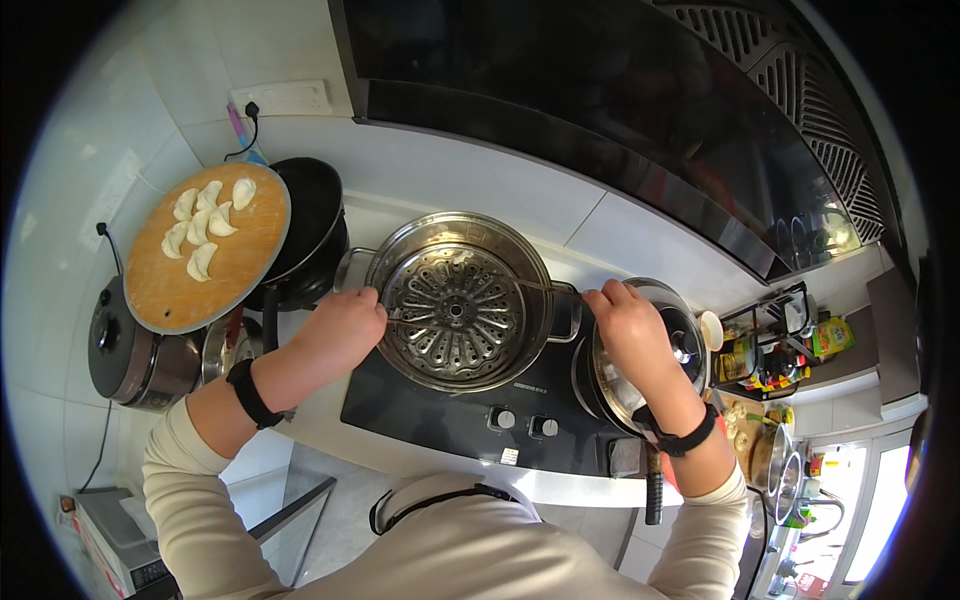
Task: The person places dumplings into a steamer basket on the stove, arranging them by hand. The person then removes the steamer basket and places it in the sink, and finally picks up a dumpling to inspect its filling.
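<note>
A wide steel pot (463, 381) stands on the black cooktop (450, 427), with a round perforated steamer plate (456, 309) inside it. My left hand (346, 324) is closed on a chopstick (420, 323) that reaches over the pot's left rim to the steamer plate. On the right, my right hand (624, 311) grips another chopstick (536, 284), which extends leftwards into the pot. Whether the tips touch the plate is not clear. Several uncooked dumplings (199, 226) lie on a round wooden board (247, 270) at the left.
Behind the board's right edge is a black wok (307, 195). A rice cooker (135, 352) stands at the lower left. A lidded pan (637, 375) is beneath my right forearm, its handle (654, 487) towards me. A range hood (570, 90) overhangs the wall side.
</note>
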Motion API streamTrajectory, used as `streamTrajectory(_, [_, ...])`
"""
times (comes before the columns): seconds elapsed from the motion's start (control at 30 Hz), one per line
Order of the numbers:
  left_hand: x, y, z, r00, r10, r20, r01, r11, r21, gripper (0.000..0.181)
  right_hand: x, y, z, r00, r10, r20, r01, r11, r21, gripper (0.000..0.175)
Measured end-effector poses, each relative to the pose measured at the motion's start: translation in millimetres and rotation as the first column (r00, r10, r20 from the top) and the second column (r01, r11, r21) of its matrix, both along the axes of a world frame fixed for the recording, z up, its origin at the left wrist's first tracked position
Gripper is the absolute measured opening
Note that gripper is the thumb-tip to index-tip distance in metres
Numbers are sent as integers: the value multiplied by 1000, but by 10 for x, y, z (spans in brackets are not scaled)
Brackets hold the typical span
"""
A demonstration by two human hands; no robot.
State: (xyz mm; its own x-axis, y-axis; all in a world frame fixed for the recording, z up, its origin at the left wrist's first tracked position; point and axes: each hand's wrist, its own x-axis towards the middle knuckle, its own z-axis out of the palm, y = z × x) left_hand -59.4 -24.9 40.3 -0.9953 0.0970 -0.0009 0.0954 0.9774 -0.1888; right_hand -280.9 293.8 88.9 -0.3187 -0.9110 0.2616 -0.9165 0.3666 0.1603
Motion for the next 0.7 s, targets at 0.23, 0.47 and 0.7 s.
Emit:
streamTrajectory(0.23, [-152,99,-77,996,-93,14,92,994,53,12,-114,-193,-153,999,10,-40,-5,993,122,29])
streamTrajectory(0.47, [-287,212,-79,977,-187,99,184,982,39,19,-149,-237,-198,1000,25,-10,-23,988,151,31])
streamTrajectory(0.7, [-384,387,-151,978,-205,44,198,973,118,16,-200,-415,-289,999,51,-4,-50,993,111,30])
